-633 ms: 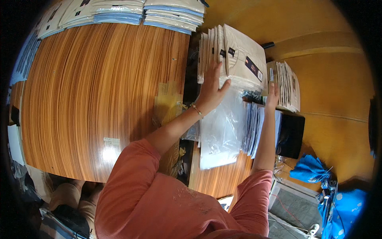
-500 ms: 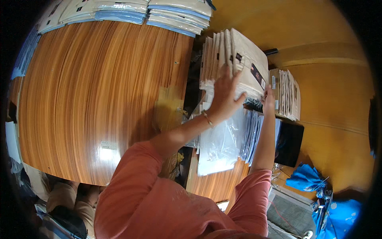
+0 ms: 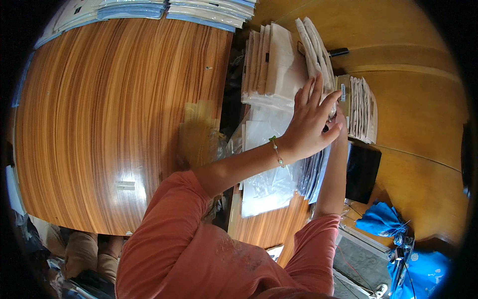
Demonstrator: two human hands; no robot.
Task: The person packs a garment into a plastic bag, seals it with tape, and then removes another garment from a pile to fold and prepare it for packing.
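The left hand [image 3: 311, 122], fingers spread, partly covers the lower end of folded beige packets [image 3: 315, 47], tilted just beside a clear-wrapped stack [image 3: 285, 65]. It mostly hides the right hand [image 3: 341, 117]; its grip I cannot tell.

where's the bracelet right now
In the head view, just right of centre, the bracelet circles the wrist of the left hand, with clear plastic behind.

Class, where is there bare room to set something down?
The striped tabletop is bare in the middle, between far bagged garments and yellowish strips at right. A smaller wooden patch lies bare, nearer than clear plastic bags. Crowded: around the left hand and right hand, among beige garments.
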